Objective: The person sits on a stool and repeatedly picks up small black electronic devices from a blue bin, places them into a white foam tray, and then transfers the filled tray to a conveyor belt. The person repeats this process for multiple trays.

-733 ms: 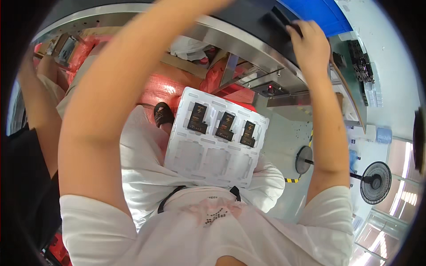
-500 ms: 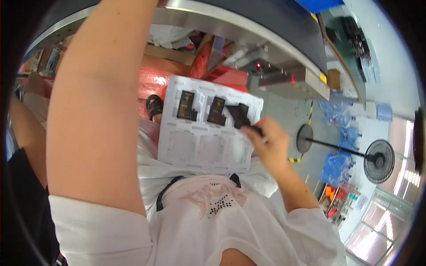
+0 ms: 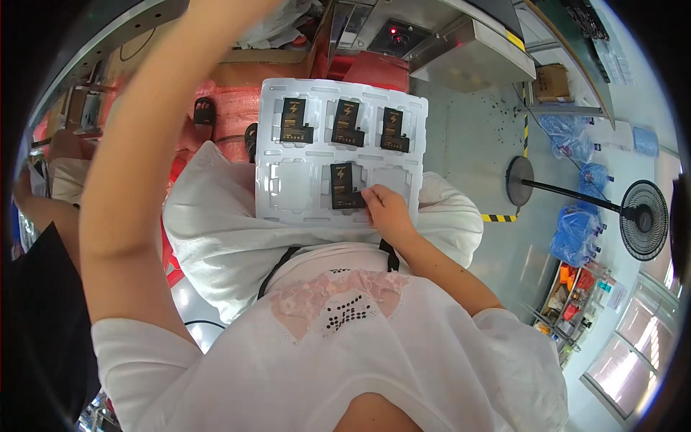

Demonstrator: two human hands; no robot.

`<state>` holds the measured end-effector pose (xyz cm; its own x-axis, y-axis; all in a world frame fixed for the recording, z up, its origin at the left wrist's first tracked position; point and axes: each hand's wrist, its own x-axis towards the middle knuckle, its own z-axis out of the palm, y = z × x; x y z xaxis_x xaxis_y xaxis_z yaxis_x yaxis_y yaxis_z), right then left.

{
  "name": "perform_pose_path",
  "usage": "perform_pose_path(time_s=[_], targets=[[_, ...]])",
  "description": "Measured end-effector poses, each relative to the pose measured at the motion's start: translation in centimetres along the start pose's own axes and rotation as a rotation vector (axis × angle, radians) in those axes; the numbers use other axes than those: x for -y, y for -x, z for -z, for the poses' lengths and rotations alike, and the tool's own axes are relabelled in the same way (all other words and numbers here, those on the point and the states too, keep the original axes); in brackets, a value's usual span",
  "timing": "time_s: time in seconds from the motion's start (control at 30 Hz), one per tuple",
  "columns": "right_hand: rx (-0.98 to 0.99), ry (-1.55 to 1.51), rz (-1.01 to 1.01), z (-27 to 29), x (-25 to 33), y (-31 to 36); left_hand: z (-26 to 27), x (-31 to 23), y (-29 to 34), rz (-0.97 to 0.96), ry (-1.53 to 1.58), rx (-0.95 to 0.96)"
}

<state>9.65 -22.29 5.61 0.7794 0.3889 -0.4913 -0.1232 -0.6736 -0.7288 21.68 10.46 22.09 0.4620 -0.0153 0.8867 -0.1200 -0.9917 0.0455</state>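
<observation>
A white plastic tray (image 3: 331, 153) with moulded pockets rests across my lap. Three flat black L-shaped phone batteries lie along its far row: the left one (image 3: 294, 129), the middle one (image 3: 347, 131) and the right one (image 3: 393, 135). In the near row, another phone battery (image 3: 341, 189) is at the middle pocket, its lower right corner pinched by my right hand (image 3: 389, 210). Whether it lies fully in the pocket I cannot tell. My left arm stretches up past the tray; my left hand (image 3: 237, 10) is blurred and cut off by the upper edge, fingers out of sight.
Beyond the tray stands a metal bench with a grey metal box (image 3: 471, 61) and a red-lit switch panel (image 3: 396, 37). A black floor fan (image 3: 640, 216) stands at the right, near blue plastic bags (image 3: 576, 234). At the left sits another person in dark clothing (image 3: 50, 324).
My right hand has left the far right pocket, where a battery now lies, and moved nearer with another battery to the near middle pocket. My left arm has swung leftward in the picture.
</observation>
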Motion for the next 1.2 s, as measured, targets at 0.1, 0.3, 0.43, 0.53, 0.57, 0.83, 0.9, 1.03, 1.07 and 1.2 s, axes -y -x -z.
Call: perform_pose_path(time_s=[0.1,0.3,0.43,0.53,0.57,0.83,0.9,1.03,1.07,1.2], targets=[[-0.148,0.293,0.149,-0.7,-1.0,0.4,5.8,-5.6,5.8,-0.024,0.386,0.329],[-0.081,0.410,0.250,-0.1,1.1,1.4,10.9,-9.3,20.2,0.263,0.564,0.945],[-0.060,0.254,0.347,1.2,1.9,1.1,11.3,-9.8,24.3,0.118,0.467,1.109],[-0.054,0.225,0.418,3.2,3.1,0.1,11.6,-9.8,25.4,0.089,0.498,1.094],[-0.056,0.203,0.392,4.2,3.9,-0.3,11.7,-10.0,25.7,0.118,0.523,1.087],[-0.406,-0.010,0.719,12.5,21.1,-4.5,11.7,-10.7,26.2,0.250,0.542,1.045],[-0.436,0.056,0.855,13.1,25.6,-6.6,11.8,-10.9,26.3,0.235,0.518,1.061],[-0.452,0.558,0.869,15.2,32.2,-13.7,11.9,-11.5,26.2,-0.054,0.297,1.257],[-0.449,0.678,0.805,15.6,33.8,-15.6,12.0,-11.6,26.2,-0.047,0.317,1.247],[-0.517,0.833,0.960,15.7,36.4,-25.2,11.9,-10.9,26.2,0.018,0.431,1.247]])
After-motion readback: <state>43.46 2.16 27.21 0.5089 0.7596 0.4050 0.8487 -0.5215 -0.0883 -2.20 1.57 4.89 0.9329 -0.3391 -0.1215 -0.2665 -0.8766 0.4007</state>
